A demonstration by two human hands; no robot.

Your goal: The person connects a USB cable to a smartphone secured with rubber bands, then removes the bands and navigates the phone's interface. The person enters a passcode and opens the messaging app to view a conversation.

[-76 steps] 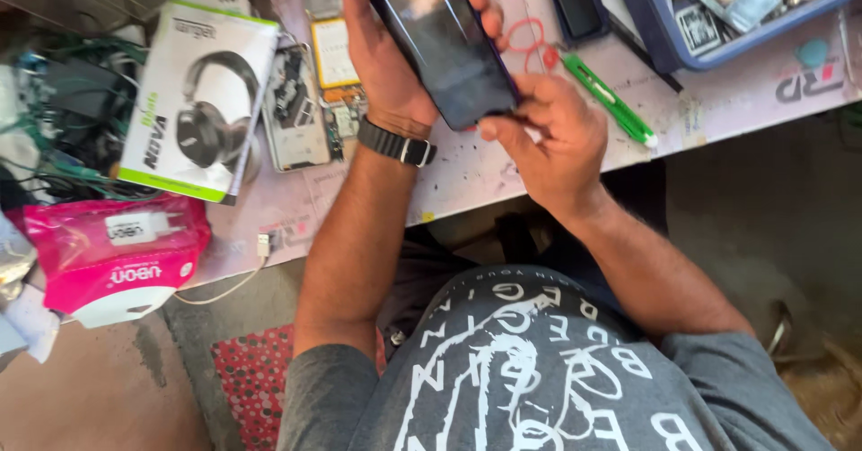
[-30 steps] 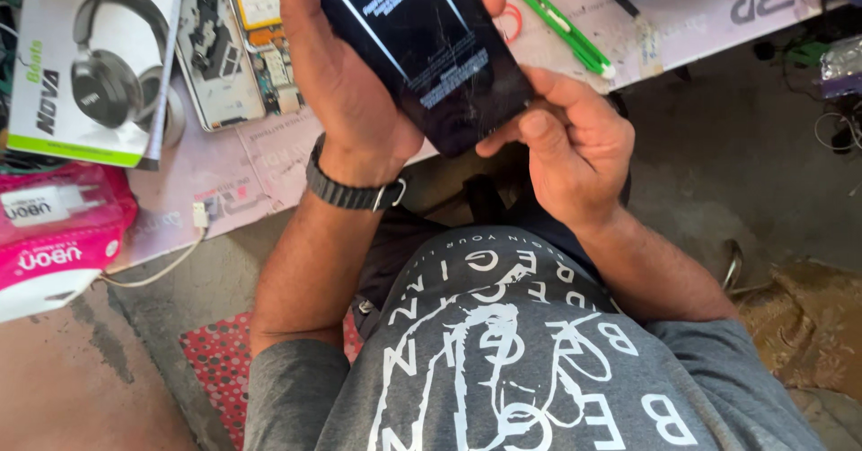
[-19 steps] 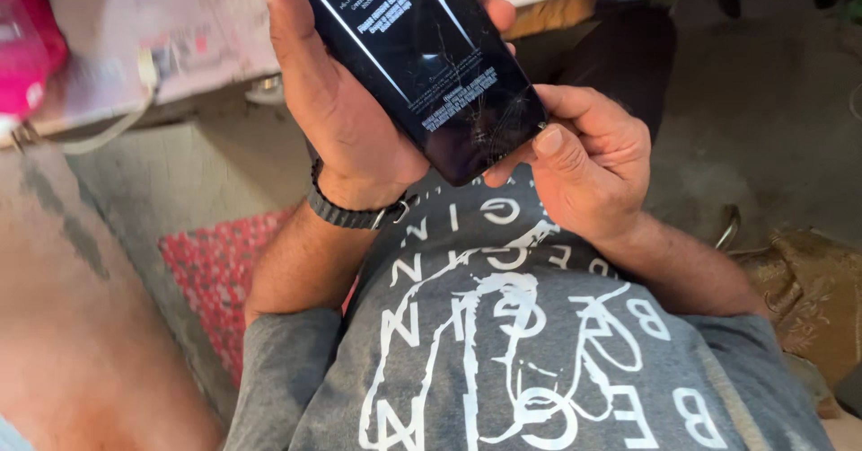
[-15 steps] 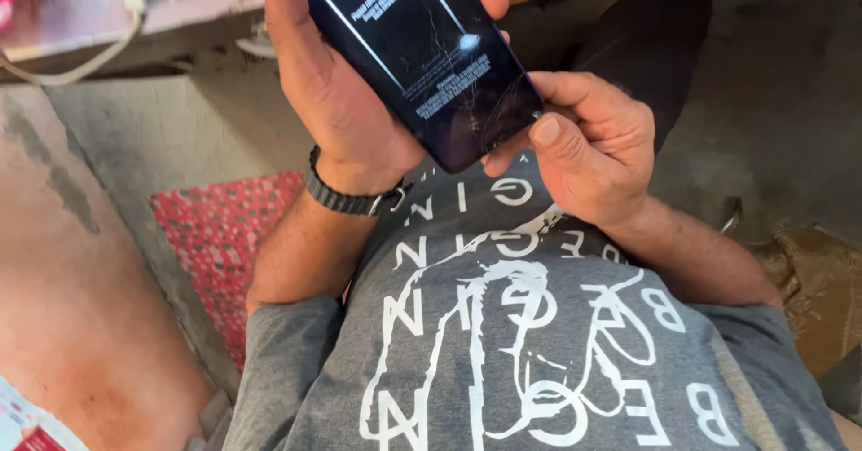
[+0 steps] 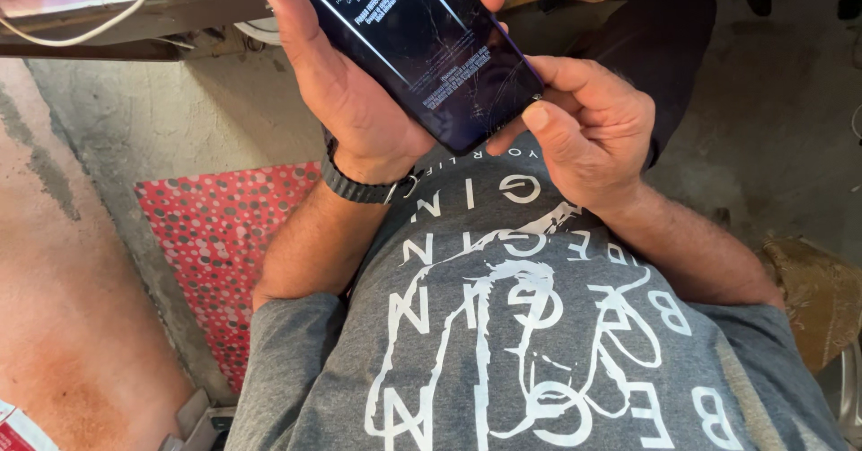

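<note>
A cracked dark phone (image 5: pixel 422 47), now lowered from the counter (image 5: pixel 108 2) toward the lap, left hand (image 5: pixel 359 101) gripping it, right hand (image 5: pixel 584 132) pinching its lower corner.

Open room: bare floor (image 5: pixel 81 262) left of the arms. Obstacles: worktop (image 5: pixel 117 20) edge close above, white cable (image 5: pixel 81 29) draped over it, red dotted mat (image 5: pixel 224 244) below.

Grey short-sleeved T-shirt (image 5: pixel 503 325) with white print, dark ribbed wristband (image 5: pixel 359 184) (left wrist), dark trousers (image 5: pixel 664 47).
</note>
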